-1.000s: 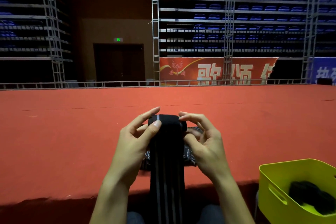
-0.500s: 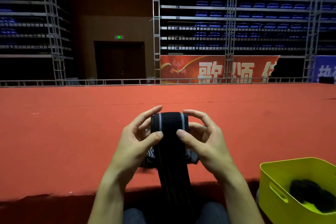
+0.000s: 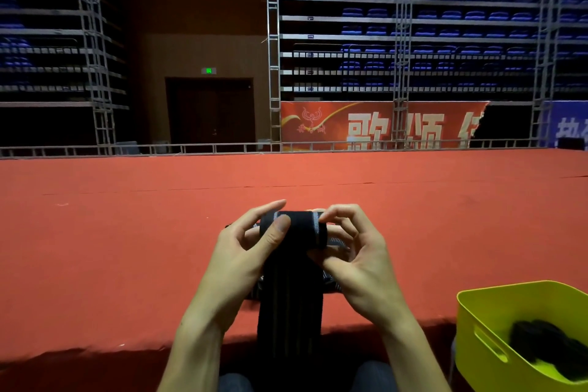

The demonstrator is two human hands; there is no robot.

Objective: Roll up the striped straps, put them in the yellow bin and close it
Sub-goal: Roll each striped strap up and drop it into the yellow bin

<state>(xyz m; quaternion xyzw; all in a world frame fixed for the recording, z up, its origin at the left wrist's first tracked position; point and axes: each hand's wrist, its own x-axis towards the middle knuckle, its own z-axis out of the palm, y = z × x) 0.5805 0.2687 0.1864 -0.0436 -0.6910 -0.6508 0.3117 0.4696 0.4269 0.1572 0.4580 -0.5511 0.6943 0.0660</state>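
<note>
While the strap (image 3: 291, 305) hangs toward the near edge, left hand (image 3: 241, 261) and right hand (image 3: 359, 267) pinch its rolled top; bin (image 3: 477, 321) sits near right.

The red table (image 3: 127, 248) lies bare and flat to the left, to the right and beyond both hands, up to the metal rail (image 3: 222, 147) at its far edge. In the middle, the left hand (image 3: 241, 261) and right hand (image 3: 359, 270) pinch the rolled end of the striped strap (image 3: 291, 264), whose loose length hangs over the near table edge between the forearms and fills that gap. At the lower right, the yellow bin (image 3: 483, 328) stands open-topped beside the table edge, a dark bundle (image 3: 547, 347) taking up part of its floor.
</note>
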